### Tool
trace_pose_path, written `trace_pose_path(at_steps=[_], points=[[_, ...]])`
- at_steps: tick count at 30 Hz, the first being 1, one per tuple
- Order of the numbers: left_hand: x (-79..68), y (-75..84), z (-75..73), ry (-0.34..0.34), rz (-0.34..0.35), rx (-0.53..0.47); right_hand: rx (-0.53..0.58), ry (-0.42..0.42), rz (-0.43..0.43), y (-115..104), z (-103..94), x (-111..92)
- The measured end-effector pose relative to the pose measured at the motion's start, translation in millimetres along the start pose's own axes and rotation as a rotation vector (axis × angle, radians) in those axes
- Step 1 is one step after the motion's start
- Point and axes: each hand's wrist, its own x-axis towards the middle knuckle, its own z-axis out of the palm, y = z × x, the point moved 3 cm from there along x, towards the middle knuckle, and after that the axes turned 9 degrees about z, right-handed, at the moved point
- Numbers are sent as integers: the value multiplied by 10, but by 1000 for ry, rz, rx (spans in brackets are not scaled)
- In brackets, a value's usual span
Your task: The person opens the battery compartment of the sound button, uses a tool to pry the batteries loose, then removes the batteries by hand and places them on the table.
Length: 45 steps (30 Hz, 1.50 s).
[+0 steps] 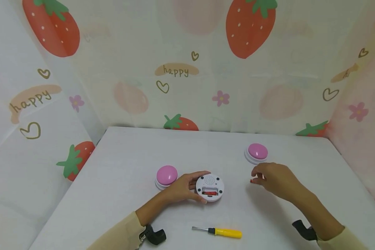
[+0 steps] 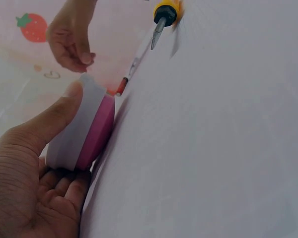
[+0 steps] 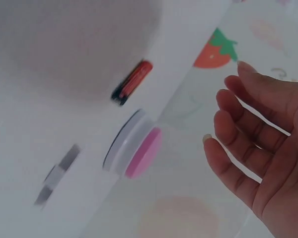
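My left hand (image 1: 179, 189) grips a round white push button (image 1: 210, 180) by its rim, thumb on one side and fingers on the other. Its underside faces up, with the battery compartment uncovered and a red battery (image 1: 209, 193) inside. In the left wrist view its pink dome (image 2: 100, 129) points toward the table. Off to the right, my right hand (image 1: 276, 178) hovers above the table, fingers loosely bent and nothing held. A loose red and black battery (image 3: 133, 82) lies on the table near it, mostly hidden by that hand in the head view.
One pink-topped button (image 1: 167, 173) stands behind my left wrist; another (image 1: 257, 151) is beyond my right hand. A yellow-handled screwdriver (image 1: 227, 233) lies near the front. A small white and grey piece (image 3: 57, 173) rests on the white table (image 1: 128, 152). Printed sheets border the table.
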Motion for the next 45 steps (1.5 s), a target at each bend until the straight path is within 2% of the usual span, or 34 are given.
trace_pose_path(at_steps=[5,15,25,31,38,45], points=[[0,-2,-1,-2,8,3,-22,22,-74,-216,64,-24],[11,-15,-1,1,4,8,-45,-9,-98,-556,172,9],[9,-32,-13,-7,11,-19,-55,-9,-201,-830,299,45],[11,-38,-17,-15,14,-6,-45,-13,-235,-935,339,64],[9,-41,-22,-17,12,-25,-52,-38,-215,-983,418,99],[4,-35,-19,-17,13,-37,-43,-28,-221,-1000,468,114]])
